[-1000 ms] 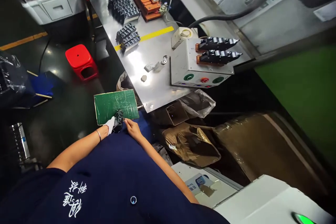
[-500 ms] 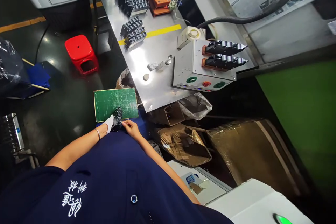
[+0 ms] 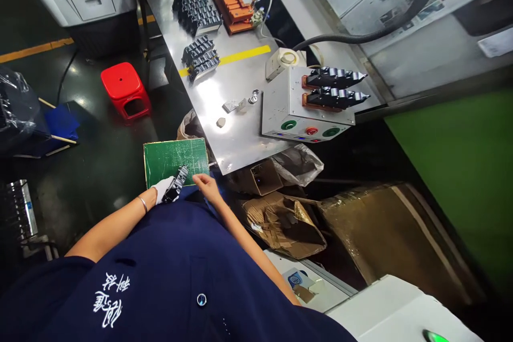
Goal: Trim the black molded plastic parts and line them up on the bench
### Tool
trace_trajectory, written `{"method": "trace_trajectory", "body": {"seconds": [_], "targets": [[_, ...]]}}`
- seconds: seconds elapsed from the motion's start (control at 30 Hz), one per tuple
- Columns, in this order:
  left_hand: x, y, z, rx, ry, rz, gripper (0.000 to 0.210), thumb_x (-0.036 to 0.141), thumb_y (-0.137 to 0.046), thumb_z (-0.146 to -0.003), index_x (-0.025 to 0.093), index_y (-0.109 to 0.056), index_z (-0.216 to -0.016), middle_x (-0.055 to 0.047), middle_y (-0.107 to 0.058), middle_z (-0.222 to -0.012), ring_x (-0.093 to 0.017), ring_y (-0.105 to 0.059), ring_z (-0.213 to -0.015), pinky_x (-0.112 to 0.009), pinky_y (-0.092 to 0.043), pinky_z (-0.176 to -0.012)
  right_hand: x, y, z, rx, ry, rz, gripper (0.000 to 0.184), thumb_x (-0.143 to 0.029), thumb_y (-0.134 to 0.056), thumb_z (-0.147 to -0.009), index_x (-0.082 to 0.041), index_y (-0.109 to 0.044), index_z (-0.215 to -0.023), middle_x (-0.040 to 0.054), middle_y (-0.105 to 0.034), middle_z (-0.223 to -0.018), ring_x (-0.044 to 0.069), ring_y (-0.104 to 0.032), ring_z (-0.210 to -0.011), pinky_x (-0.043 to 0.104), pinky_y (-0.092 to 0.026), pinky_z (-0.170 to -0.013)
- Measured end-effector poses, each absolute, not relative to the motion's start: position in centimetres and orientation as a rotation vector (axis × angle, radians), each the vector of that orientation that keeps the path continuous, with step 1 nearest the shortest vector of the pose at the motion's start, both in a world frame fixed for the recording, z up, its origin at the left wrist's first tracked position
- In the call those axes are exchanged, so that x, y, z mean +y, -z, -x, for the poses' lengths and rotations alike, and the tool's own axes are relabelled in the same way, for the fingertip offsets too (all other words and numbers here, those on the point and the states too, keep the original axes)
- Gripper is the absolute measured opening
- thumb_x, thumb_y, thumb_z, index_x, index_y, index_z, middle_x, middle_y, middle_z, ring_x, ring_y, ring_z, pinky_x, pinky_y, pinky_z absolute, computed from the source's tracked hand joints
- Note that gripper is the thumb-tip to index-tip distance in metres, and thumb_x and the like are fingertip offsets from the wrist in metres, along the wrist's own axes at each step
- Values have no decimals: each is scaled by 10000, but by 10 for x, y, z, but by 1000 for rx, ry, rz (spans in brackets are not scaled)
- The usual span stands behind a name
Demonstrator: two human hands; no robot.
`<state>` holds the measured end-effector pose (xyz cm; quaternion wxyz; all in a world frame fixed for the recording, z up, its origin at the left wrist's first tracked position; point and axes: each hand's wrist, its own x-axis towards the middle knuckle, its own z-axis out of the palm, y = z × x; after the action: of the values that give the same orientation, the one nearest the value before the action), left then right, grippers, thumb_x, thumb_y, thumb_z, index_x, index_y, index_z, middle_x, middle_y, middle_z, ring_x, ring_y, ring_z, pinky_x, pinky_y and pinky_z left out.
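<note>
Black and ridged, a toothed part sits tilted in your left hand, white-gloved fingers closed around it, over the near edge of a scratched green board. Your bare right hand hangs just beside, clear of the part, its fingers curled in toward the thumb; at this size, whether they pinch something small cannot be told. Ahead of you on a steel table, a small cluster of similar black pieces sits across a yellow stripe, while a pale control box bears two more on top. A red stool stands on the dark floor to your left.
</note>
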<state>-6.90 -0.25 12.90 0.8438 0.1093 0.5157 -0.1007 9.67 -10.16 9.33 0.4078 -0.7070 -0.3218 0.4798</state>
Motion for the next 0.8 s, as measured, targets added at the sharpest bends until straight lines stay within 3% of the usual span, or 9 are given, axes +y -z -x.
{"method": "trace_trajectory", "body": {"seconds": [0.1, 0.17, 0.27, 0.4, 0.47, 0.57, 0.7, 0.8], "targets": [[13, -162, 76, 948, 317, -340, 430, 402, -362, -948, 67, -632, -937, -45, -577, -502, -140, -517, -342, -219, -378, -328, -93, -122, -127, -774, -1179, 1720, 651, -522, -723, -634, -198, -619, -1189, 101, -635, -1173, 126, -550, -701, 289, -480, -685], [23, -186, 81, 748, 424, -431, 362, 351, -422, -920, 76, -624, -1041, -89, -647, -601, -169, -587, -399, -228, -420, -346, -91, -147, -144, -843, -1291, 1595, 746, -415, -812, -564, -244, -586, -1254, 86, -612, -1236, 137, -575, -772, 306, -488, -760], [34, -219, 86, 539, 500, -532, 350, 278, -556, -838, 123, -601, -1148, -111, -698, -699, -213, -649, -473, -255, -469, -371, -92, -185, -155, -950, -1415, 1449, 604, -344, -847, -535, -220, -685, -1103, 35, -686, -1012, 167, -593, -842, 305, -474, -803], [38, -255, 76, 715, -181, -591, 358, 325, -653, -798, 180, -640, -1125, -99, -719, -734, -204, -678, -553, -255, -517, -447, -92, -218, -146, -792, -1149, 1499, 519, -387, -848, -524, -193, -714, -986, -12, -650, -770, 140, -559, -696, 256, -443, -635], [35, -268, 63, 753, -546, -585, 395, 467, -585, -841, 220, -633, -1146, -102, -730, -948, -202, -708, -803, -272, -571, -629, -88, -227, -133, -659, -947, 1528, 479, -423, -837, -532, -185, -715, -929, -24, -615, -692, 124, -520, -632, 244, -413, -575], [26, -278, 40, 734, -808, -550, 438, 570, -512, -857, 259, -616, -1146, -49, -655, -1204, -186, -614, -1116, -313, -533, -882, -79, -237, -108, -539, -765, 1520, 420, -447, -809, -579, -179, -704, -885, -13, -612, -693, 125, -512, -624, 255, -421, -572], [16, -279, 21, 888, -1034, -464, 213, 392, -663, -815, 200, -637, -903, -28, -705, -1019, -153, -650, -1000, -292, -520, -866, -72, -245, -79, -546, -642, 1522, 386, -418, -786, -634, -171, -695, -915, 14, -641, -774, 131, -523, -642, 264, -430, -576], [16, -283, 18, 868, -989, -378, 217, 387, -680, -802, 191, -645, -888, -24, -708, -972, -146, -655, -968, -289, -507, -897, -73, -246, -70, -565, -651, 1557, 370, -442, -763, -658, -166, -694, -894, 10, -629, -744, 110, -475, -583, 258, -398, -530]]}}
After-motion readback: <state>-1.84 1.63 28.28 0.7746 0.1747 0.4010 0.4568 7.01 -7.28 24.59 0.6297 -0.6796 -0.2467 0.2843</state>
